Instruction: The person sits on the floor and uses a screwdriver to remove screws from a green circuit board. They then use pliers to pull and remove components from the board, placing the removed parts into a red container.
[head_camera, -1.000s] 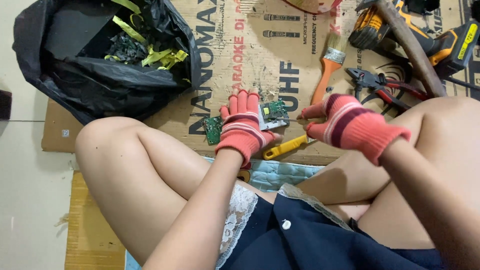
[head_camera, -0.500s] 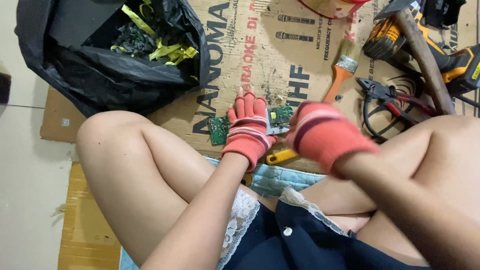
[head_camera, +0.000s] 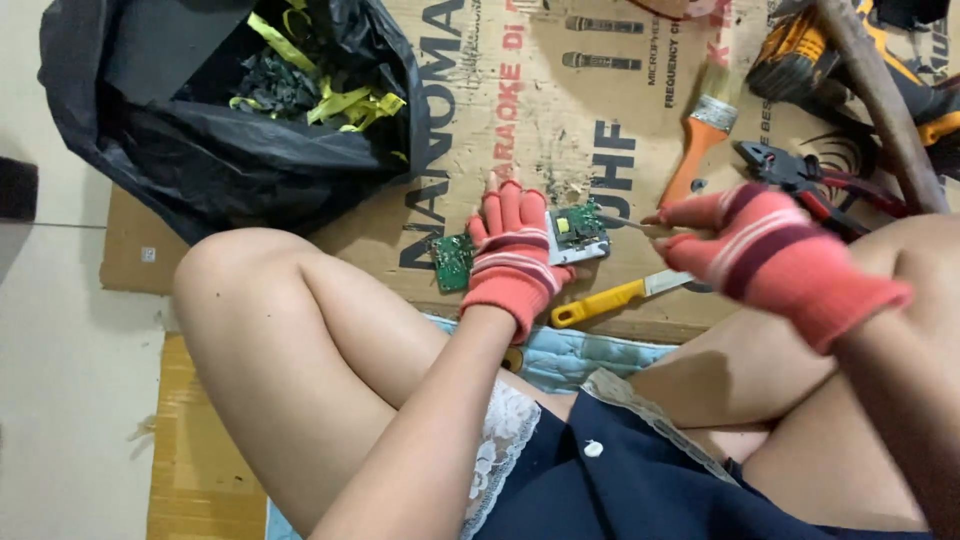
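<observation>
My left hand (head_camera: 510, 262), in a red striped glove, presses down on a green circuit board (head_camera: 578, 232) that lies on the cardboard sheet (head_camera: 560, 110). The board's left end (head_camera: 453, 262) shows beyond my fingers. My right hand (head_camera: 765, 255), in a matching glove, is closed on a thin metal tool (head_camera: 632, 224). The tool's tip points at the board's right edge. Between my hands, a yellow-handled tool (head_camera: 610, 298) lies on the cardboard. I sit cross-legged, with my knees on either side of the board.
A black bag (head_camera: 200, 150) of yellow and dark scraps sits at the back left. At the back right lie an orange-handled paintbrush (head_camera: 700, 140), red-handled pliers (head_camera: 800, 172), a wooden handle (head_camera: 880, 95) and a yellow-black power tool (head_camera: 795, 50).
My right hand swung in over the board, then drew back to the right with the thin tool's tip at the board's edge. My left hand stayed pressed on the board.
</observation>
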